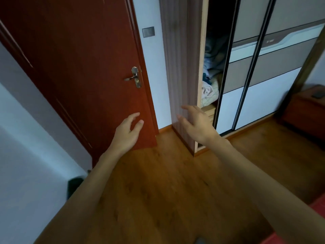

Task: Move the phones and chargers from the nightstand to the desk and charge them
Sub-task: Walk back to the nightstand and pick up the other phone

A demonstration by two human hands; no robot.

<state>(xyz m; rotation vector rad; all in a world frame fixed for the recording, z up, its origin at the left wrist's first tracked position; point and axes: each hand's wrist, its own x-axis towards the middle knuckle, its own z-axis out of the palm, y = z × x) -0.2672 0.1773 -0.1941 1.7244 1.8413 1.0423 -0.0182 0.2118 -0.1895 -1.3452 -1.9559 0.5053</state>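
Hands reach out over the wooden floor (158, 191), both empty, fingers loosely spread: left hand (126, 132) before the red door (79, 67), right hand (197, 124) by the wardrobe (179, 67). Well apart at far right stands the nightstand (306, 110), a dark, blurred phone (317, 94) lying on top.

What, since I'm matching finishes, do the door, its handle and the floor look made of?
Door: likely wood, reddish-brown satin finish, moulded panel lines. Handle: metal, brassy sheen with highlights. Floor: wood or laminate planks, visible grain and seams; which one is unclear.
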